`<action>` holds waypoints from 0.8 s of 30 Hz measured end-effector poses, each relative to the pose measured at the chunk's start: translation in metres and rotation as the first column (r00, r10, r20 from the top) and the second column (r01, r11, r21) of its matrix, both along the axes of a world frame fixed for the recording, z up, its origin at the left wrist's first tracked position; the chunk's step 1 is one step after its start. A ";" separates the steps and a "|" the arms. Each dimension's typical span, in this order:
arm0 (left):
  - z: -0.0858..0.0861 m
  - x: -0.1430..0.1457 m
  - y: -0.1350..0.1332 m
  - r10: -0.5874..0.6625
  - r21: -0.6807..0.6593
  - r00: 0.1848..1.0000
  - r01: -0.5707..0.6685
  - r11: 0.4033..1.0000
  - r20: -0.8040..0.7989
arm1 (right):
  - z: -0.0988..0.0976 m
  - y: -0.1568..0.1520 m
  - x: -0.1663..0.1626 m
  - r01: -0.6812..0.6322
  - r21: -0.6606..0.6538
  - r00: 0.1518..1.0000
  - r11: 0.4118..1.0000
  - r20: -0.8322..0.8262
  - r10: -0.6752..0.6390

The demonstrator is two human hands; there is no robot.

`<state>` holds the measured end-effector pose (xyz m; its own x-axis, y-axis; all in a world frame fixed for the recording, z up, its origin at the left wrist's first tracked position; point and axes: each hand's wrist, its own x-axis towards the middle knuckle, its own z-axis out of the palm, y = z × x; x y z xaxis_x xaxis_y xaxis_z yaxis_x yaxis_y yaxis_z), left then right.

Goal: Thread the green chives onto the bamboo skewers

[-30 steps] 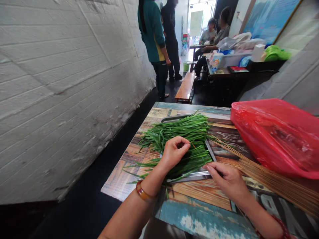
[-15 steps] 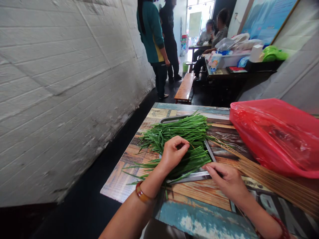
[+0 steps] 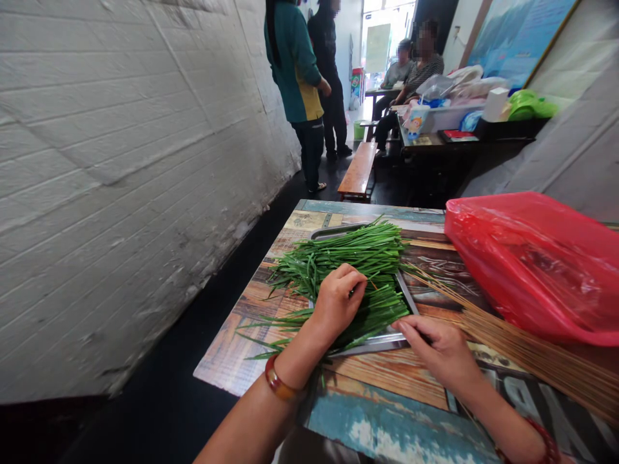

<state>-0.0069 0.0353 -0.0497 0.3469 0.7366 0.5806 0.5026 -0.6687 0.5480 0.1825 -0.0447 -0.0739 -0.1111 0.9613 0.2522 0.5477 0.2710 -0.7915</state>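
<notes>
Long garlic chives lie in two bunches across a shallow metal tray, their leafy ends hanging over its left side. Above the near bunch, my left hand is closed in a pinch; what its fingertips hold is hidden. My right hand pinches a thin bamboo skewer at the tray's near right corner, beside the cut chive ends. Much of that skewer is covered by the hand; a brownish tip shows among the stalks near my left fingertips. More bamboo skewers lie in a loose bundle to the right.
A large red plastic bag stands on the table at the right. A white wall runs along the left. Beyond are a wooden bench, a cluttered side table, two standing people and two seated people.
My left hand has turned slightly, its fingers still closed over the chives. My right hand keeps its place. A standing person in a teal top has raised a forearm.
</notes>
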 end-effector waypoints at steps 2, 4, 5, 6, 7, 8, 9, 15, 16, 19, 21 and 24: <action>0.000 0.000 0.000 0.022 0.023 0.999 -0.021 1.000 -0.045 | 0.000 0.000 0.000 -0.002 0.000 1.000 1.000 -0.005 0.002; 0.000 0.000 -0.001 0.044 0.039 0.994 -0.040 0.998 -0.099 | -0.001 0.000 -0.001 0.000 -0.002 1.000 1.000 -0.007 0.000; 0.001 0.000 -0.001 0.052 0.047 0.990 -0.046 0.998 -0.128 | -0.001 0.000 -0.001 0.001 -0.003 1.000 1.000 -0.007 -0.001; 0.002 -0.001 -0.001 0.058 0.056 0.986 -0.050 0.997 -0.154 | -0.001 0.000 -0.001 0.003 -0.005 1.000 1.000 -0.007 -0.003; 0.002 -0.001 -0.002 0.060 0.066 0.982 -0.049 0.997 -0.178 | -0.001 0.000 -0.001 0.005 -0.006 1.000 1.000 -0.007 -0.005; 0.003 -0.001 -0.002 0.060 0.077 0.978 -0.046 0.996 -0.198 | -0.001 0.000 0.000 0.005 -0.008 1.000 1.000 -0.007 -0.005; 0.003 -0.001 -0.002 0.058 0.087 0.975 -0.040 0.995 -0.214 | -0.001 0.000 0.000 0.004 -0.010 1.000 1.000 -0.007 -0.004; 0.002 -0.002 -0.002 0.024 0.115 0.961 0.009 0.993 -0.276 | -0.001 0.001 0.001 -0.004 -0.030 1.000 1.000 -0.012 0.003; 0.002 -0.002 -0.002 0.014 0.116 0.960 0.019 0.993 -0.279 | 0.000 0.001 0.001 -0.002 -0.033 1.000 0.999 -0.015 0.002; 0.002 -0.002 -0.003 -0.037 0.091 0.958 0.066 0.994 -0.285 | 0.002 0.001 0.001 0.008 -0.041 1.000 0.999 -0.023 -0.009; 0.004 -0.002 -0.004 -0.084 0.029 0.966 0.094 0.995 -0.246 | 0.004 0.001 0.000 0.012 -0.050 0.999 0.999 -0.030 -0.014; 0.007 -0.002 -0.003 -0.127 -0.132 0.989 0.115 0.984 -0.082 | 0.006 0.000 0.000 0.019 -0.071 0.999 0.997 -0.043 -0.022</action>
<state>-0.0089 0.0323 -0.0422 0.4844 0.7518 0.4474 0.4735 -0.6553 0.5885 0.1826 -0.0446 -0.0682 -0.0813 0.9789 0.1876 0.5173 0.2023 -0.8315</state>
